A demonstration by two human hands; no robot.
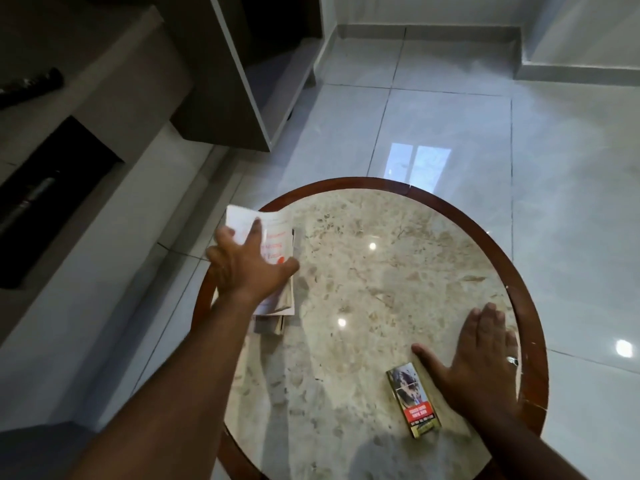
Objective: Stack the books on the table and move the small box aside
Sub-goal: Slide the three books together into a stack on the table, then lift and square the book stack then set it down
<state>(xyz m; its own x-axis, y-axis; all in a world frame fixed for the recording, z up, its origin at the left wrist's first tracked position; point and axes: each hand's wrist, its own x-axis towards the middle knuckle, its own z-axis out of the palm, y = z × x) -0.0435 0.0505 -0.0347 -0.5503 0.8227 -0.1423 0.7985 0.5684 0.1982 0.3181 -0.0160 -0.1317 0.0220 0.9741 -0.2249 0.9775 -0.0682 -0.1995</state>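
A round marble table [381, 271] with a brown wooden rim fills the lower middle of the head view. At its left edge lies a stack of books [277, 296]; the top one is white with red writing [273, 237]. My left hand [242, 261] lies spread on that top book, fingers apart, pressing on it. Near the front right of the table a small gold box [414, 400] with a picture and a red label lies flat. My right hand [481, 355] rests flat beside it, fingers extended, thumb close to the box's far end.
Glossy white floor tiles [450, 116] surround the table. A grey TV unit [86, 133] with dark recesses runs along the left. A dark cabinet with a white panel [239, 81] stands at the back.
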